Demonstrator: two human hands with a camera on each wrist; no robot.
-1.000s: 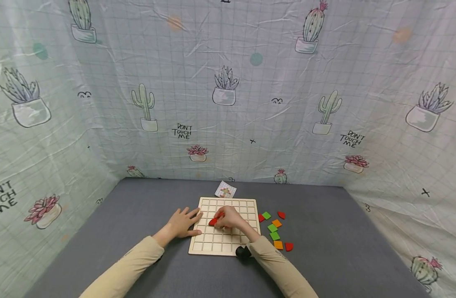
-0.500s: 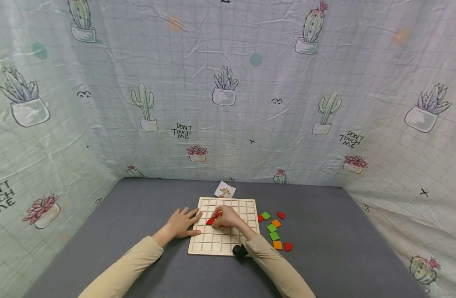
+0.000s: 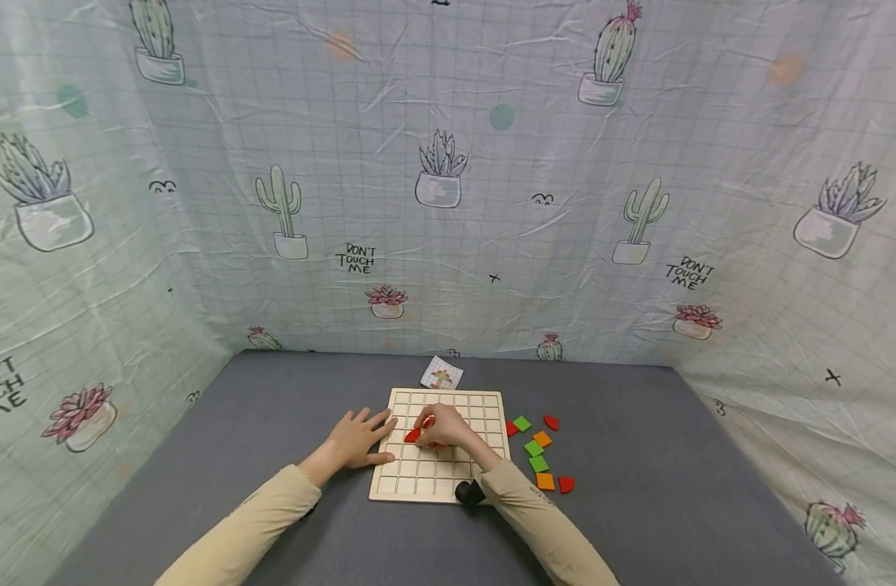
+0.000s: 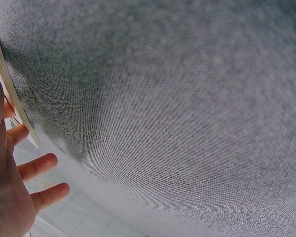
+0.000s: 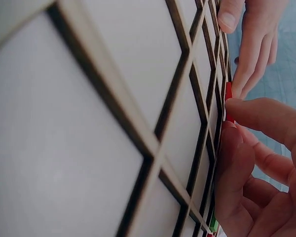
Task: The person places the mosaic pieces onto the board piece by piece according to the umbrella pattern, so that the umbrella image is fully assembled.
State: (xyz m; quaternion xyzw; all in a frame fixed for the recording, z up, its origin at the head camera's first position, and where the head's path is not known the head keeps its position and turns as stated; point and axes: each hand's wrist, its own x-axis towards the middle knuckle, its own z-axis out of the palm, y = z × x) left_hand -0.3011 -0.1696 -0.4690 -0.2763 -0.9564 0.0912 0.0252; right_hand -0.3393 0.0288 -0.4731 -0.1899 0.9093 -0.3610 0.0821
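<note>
In the head view, a pale wooden grid board point(image 3: 399, 488) lies on the grey table. My right hand point(image 3: 444, 426) is over its left-middle cells, thumb and fingers pinching a flat red tile point(image 3: 412, 436) with a rounded edge, low over the grid. A second bit of red shows among the fingers. The right wrist view shows the red tile point(image 5: 229, 91) right at the fingertips, and a green tile point(image 5: 213, 225) lower on the board. My left hand point(image 3: 354, 439) rests with spread, straight fingers at the board's left edge; the left wrist view shows those fingers point(image 4: 38, 167) beside the rim.
Right of the board lie several loose tiles: green squares point(image 3: 534, 448), orange squares point(image 3: 545, 482) and red rounded ones point(image 3: 566, 485). A small pattern card point(image 3: 442, 373) lies behind the board. A black wrist camera point(image 3: 468, 493) overlaps its front edge. A cactus-print curtain point(image 3: 433, 301) surrounds the table.
My right hand has shifted slightly left over the board with the red tile, then stayed nearly still. The left hand keeps its place at the board's edge.
</note>
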